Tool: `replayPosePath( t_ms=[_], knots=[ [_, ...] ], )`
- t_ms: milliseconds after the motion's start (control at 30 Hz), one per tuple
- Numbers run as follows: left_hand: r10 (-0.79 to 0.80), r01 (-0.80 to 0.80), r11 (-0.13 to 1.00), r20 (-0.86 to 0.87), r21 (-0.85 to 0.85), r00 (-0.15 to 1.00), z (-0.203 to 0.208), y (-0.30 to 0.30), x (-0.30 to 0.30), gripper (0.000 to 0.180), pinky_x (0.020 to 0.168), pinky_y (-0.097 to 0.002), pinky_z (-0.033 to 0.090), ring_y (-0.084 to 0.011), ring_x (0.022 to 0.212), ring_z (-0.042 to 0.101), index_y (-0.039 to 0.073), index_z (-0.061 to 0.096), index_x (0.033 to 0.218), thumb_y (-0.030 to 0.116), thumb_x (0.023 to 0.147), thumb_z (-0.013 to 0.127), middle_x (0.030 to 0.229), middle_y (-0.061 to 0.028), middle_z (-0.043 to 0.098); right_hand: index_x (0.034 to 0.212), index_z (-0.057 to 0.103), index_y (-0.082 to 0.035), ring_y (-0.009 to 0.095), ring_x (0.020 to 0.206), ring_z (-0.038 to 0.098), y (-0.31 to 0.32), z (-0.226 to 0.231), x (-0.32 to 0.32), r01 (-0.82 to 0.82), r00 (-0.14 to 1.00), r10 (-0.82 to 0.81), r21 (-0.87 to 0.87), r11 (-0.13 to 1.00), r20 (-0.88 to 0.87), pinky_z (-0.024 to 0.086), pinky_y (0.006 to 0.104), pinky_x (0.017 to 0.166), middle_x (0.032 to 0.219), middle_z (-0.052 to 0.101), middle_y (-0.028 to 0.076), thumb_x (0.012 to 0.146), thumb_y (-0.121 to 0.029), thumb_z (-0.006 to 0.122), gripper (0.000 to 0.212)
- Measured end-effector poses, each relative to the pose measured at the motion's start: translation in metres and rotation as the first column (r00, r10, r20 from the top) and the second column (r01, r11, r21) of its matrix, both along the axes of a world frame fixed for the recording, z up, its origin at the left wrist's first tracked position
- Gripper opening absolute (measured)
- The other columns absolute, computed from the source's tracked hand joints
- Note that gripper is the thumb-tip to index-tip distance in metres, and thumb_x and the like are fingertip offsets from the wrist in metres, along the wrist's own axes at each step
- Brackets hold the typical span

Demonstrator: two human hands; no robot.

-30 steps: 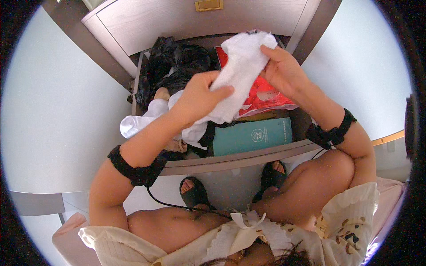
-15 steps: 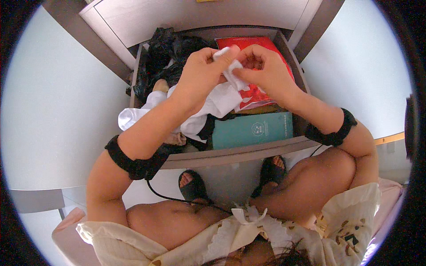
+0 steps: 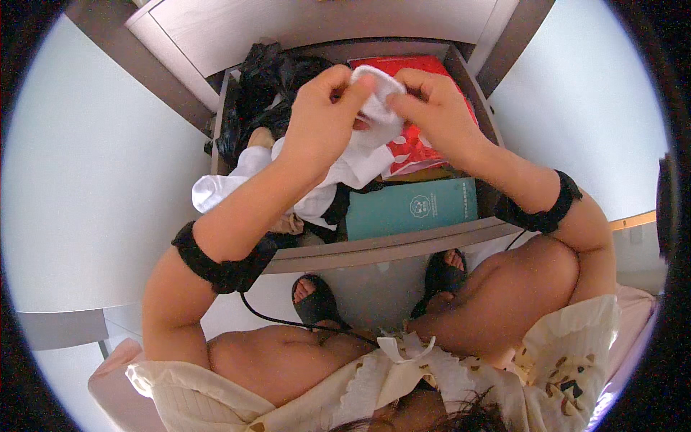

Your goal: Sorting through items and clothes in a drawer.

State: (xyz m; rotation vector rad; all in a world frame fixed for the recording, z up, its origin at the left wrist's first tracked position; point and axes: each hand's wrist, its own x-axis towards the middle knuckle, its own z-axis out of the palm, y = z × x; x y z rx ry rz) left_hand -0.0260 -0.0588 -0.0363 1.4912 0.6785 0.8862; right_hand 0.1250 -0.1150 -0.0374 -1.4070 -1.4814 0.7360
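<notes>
A white sock (image 3: pixel 378 101) is stretched between my two hands above the open drawer (image 3: pixel 389 248). My left hand (image 3: pixel 325 108) pinches its left edge with the thumb on top. On the opposite edge, my right hand (image 3: pixel 435 108) grips the cloth between thumb and fingers. The sock's upper end looks like a spread, rounded opening. Below my hands, more white socks (image 3: pixel 248 169) lie heaped in the drawer, partly hidden by my left forearm. A red package (image 3: pixel 425 147) lies under my right hand.
Black plastic bags (image 3: pixel 263 79) fill the drawer's far left. A teal box (image 3: pixel 410 209) lies along its front edge. White panels (image 3: pixel 93 180) flank the drawer on both sides. My feet in black sandals (image 3: pixel 314 299) stand just before it, and a black cable (image 3: pixel 288 322) hangs from my left armband.
The sock, bunched and narrow before, is now spread wider between my fingers. My hands have shifted slightly apart at its upper edge.
</notes>
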Motion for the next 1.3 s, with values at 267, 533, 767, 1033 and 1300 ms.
replayPosePath(
  t_ms=[267,533,767,1033,1300],
  knots=[
    [-0.088,0.231,0.898,0.361,-0.375,0.928,0.009,-0.011,0.01,0.018,0.061,-0.0248,0.041,-0.01,0.062,0.048,0.007,0.049,0.075,0.02,0.087,0.047,0.073,-0.0006,0.053,0.073,0.054,0.001,0.018,0.063,0.054,0.01,-0.013,0.018,0.198,0.888,-0.272,0.224,0.954,0.371,0.042,0.0308,0.055,0.065,0.055,0.012,0.066,-0.015,0.057,0.018],
    [0.085,-0.085,0.996,-0.23,0.009,0.969,-0.012,0.006,0.007,0.035,0.057,-0.0255,0.04,-0.0153,0.069,0.051,0.002,0.043,0.096,0.011,0.068,0.064,0.084,-0.0098,0.055,0.083,0.054,0.0,0.019,0.064,0.052,0.011,-0.002,0.007,0.062,0.918,-0.066,-0.021,0.998,-0.39,0.042,0.0297,0.056,0.074,0.055,0.008,0.063,0.0,0.047,0.021],
    [0.186,-0.192,0.981,-0.189,-0.015,0.964,-0.013,0.005,0.002,0.039,0.065,-0.0277,0.045,-0.0177,0.076,0.054,0.003,0.037,0.107,0.004,0.073,0.056,0.088,-0.012,0.055,0.09,0.051,-0.001,0.018,0.07,0.051,0.007,0.005,0.0,-0.129,0.813,0.03,-0.129,0.983,-0.582,0.042,0.0287,0.058,0.079,0.053,0.009,0.064,-0.007,0.056,0.027],
    [0.152,-0.107,0.934,0.107,-0.342,0.983,0.003,-0.01,0.013,0.038,0.073,-0.0303,0.044,-0.0211,0.085,0.053,0.002,0.036,0.112,0.003,0.078,0.053,0.095,-0.0134,0.053,0.104,0.04,-0.001,0.022,0.079,0.054,0.02,-0.027,0.005,0.261,0.934,-0.279,-0.107,0.959,-0.223,0.044,0.0324,0.066,0.089,0.053,0.017,0.062,-0.008,0.063,0.048],
    [0.18,-0.166,0.983,-0.241,0.076,0.954,-0.007,-0.006,0.005,0.048,0.063,-0.027,0.044,-0.0177,0.073,0.054,0.001,0.036,0.102,0.005,0.062,0.062,0.083,-0.0141,0.056,0.111,0.033,-0.003,0.021,0.083,0.054,0.003,-0.017,-0.008,0.136,0.947,-0.125,0.017,0.991,-0.296,0.044,0.0314,0.067,0.092,0.053,0.017,0.068,0.0,0.053,0.047]
  ],
)
